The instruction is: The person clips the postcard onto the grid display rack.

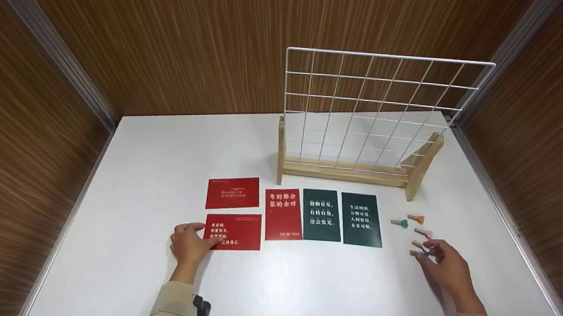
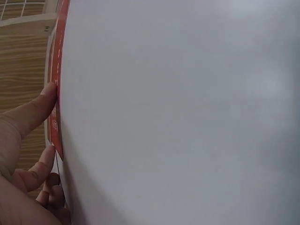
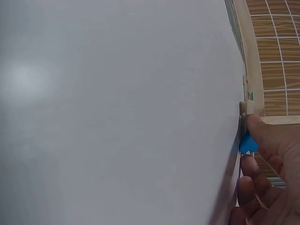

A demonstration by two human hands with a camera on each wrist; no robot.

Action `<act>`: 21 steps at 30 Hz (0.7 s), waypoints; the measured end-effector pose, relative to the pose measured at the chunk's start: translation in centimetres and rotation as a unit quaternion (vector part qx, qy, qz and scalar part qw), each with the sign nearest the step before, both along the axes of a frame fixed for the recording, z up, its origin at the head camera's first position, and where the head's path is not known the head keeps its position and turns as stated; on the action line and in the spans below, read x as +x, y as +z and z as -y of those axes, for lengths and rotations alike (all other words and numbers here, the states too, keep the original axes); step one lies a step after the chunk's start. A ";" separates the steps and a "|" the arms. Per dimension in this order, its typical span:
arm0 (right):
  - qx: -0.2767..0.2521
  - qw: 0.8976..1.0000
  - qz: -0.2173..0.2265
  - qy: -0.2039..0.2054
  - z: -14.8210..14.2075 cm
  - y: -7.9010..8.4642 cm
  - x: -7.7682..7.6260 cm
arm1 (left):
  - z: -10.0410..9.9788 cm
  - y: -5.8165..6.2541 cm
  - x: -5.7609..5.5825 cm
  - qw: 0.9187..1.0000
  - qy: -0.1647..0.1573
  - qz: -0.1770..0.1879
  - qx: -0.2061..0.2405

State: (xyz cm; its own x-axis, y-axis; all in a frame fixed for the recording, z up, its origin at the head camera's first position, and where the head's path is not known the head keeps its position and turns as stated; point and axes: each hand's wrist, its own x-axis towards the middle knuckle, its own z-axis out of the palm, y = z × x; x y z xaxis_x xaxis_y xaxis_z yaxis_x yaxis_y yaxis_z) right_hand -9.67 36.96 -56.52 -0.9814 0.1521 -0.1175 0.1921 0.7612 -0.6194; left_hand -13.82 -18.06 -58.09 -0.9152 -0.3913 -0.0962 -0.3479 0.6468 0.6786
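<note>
My left hand (image 1: 190, 244) lies at the left edge of a red card (image 1: 243, 231) with white writing. Its thumb rests on the card's face, and the forefinger is right at the edge, as the left wrist view also shows. At the right, my right hand (image 1: 448, 271) has its thumb and forefinger around a small wooden clothespin with a blue heart (image 3: 248, 143). Another wooden clothespin (image 1: 418, 244) lies by the forefinger. Just beyond are clothespins with a pink heart (image 1: 426, 234), a green heart (image 1: 402, 224) and an orange heart (image 1: 420, 219).
A second red card (image 1: 233, 193) lies behind the held-down one. To its right are an upright red card (image 1: 282, 221) and two dark green cards (image 1: 321, 221). Behind them a white wire grid (image 1: 344, 97) stands in a wooden base (image 1: 344, 174). Wood-patterned walls (image 1: 196, 40) surround the white table (image 1: 164, 151).
</note>
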 end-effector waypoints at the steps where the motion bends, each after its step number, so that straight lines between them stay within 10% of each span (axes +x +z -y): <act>1: 0.001 1.000 -0.002 0.001 0.0 0.0 -0.1 | 0.0 0.0 0.0 1.000 -0.001 -0.001 0.006; 21: -0.006 1.000 0.015 0.011 -0.1 0.0 0.0 | -0.1 0.9 0.1 0.999 -0.013 -0.007 0.052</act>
State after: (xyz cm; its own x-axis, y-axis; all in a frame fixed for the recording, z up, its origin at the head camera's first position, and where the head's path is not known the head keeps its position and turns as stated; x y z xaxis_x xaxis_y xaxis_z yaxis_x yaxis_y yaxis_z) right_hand -9.65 37.10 -56.50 -0.9805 0.1289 -0.1484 0.1939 0.7579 -0.6229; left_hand -13.73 -17.99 -57.20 -0.9266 -0.3558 -0.1217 -0.3213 0.5810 0.7478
